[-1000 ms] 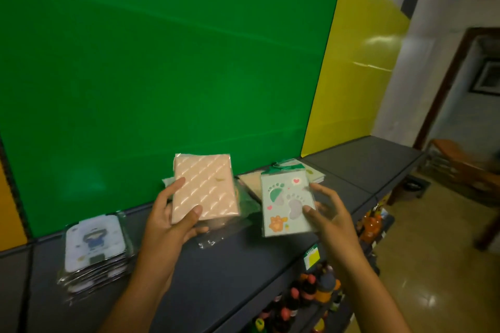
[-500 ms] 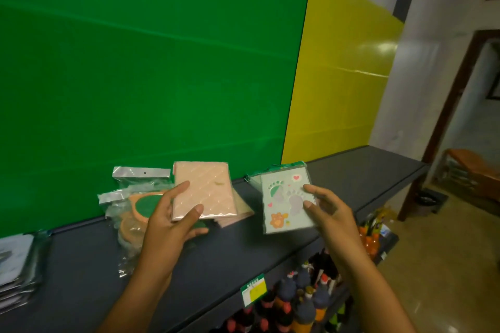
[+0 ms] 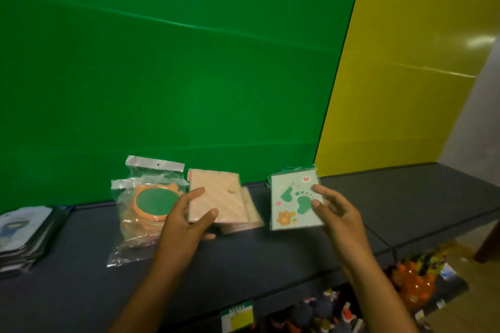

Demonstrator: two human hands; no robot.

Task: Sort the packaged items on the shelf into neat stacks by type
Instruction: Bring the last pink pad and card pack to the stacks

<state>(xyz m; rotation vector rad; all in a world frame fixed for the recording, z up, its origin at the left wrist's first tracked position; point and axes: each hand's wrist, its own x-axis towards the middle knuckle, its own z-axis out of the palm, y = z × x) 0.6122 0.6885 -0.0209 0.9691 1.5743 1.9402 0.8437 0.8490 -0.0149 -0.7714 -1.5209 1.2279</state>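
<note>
Left hand point(image 3: 186, 222) has lowered its gripped pink quilted packet point(image 3: 216, 199) onto the matching centre-frame pile; right hand point(image 3: 338, 213) grips the green footprint-printed packet point(image 3: 290, 199), next to stack

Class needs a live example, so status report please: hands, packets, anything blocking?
Left hand shut on pink packet, over pink stack. Right hand shut on footprint packet. Shelf to the right bare, nothing blocking.

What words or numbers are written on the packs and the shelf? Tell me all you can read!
Nothing can be read here.
Shelf price tag: print too small and blurred.
Green footprint pack in the right hand: only pictures, no words.
Pink pack in the left hand: no words visible.
</note>
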